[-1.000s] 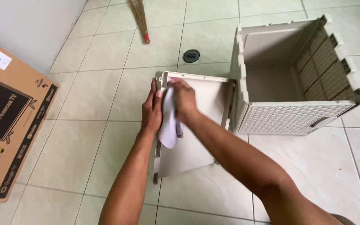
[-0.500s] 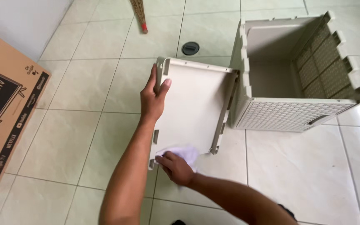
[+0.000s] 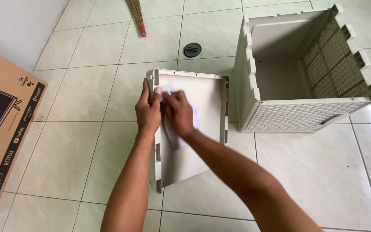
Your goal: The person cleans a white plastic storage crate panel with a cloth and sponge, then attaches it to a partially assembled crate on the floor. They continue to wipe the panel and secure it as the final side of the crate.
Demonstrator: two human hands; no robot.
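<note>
While the left hand [image 3: 147, 112] clamps its fingers over the left rim of the cream plastic panel [image 3: 194, 141], probably so it doesn't slide on the tiled floor [image 3: 86, 94], the right hand [image 3: 179, 114] presses a white cloth [image 3: 174, 136] flat against the panel's upper inside face. Fingers of that hand are curled down onto the cloth, holding it. The panel lies on the floor just left of the matching woven-look plastic cabinet [image 3: 297, 111], which sits tipped on its side with its opening facing up. Most of the cloth is hidden under the hand. A cardboard TV box [image 3: 5, 124] and a broom [image 3: 137, 15] are cut off at the edges; there's a round floor drain [image 3: 192, 49] too.
</note>
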